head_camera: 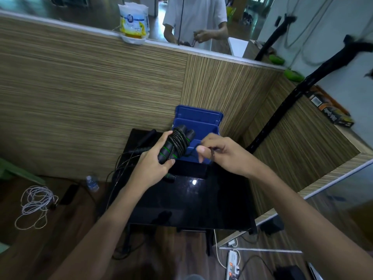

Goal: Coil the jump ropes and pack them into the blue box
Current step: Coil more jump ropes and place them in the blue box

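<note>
My left hand (153, 160) grips a pair of black jump-rope handles with green rings (173, 146), the black cord wound round them in several turns. My right hand (218, 152) pinches the loose end of that cord just right of the bundle. Both hands hover over the front of the open blue box (199, 122), whose lid stands upright against the wooden wall. A second black jump rope (139, 146) lies on the black table, its cord trailing off the left edge. Another handle end (169, 177) shows below my left hand.
The glossy black table (201, 203) stands against a wood-panelled counter. On the floor at left lie a white cable coil (34, 205), a phone (68, 194) and a water bottle (92, 182). A power strip (232, 263) lies bottom right. A person stands behind the counter.
</note>
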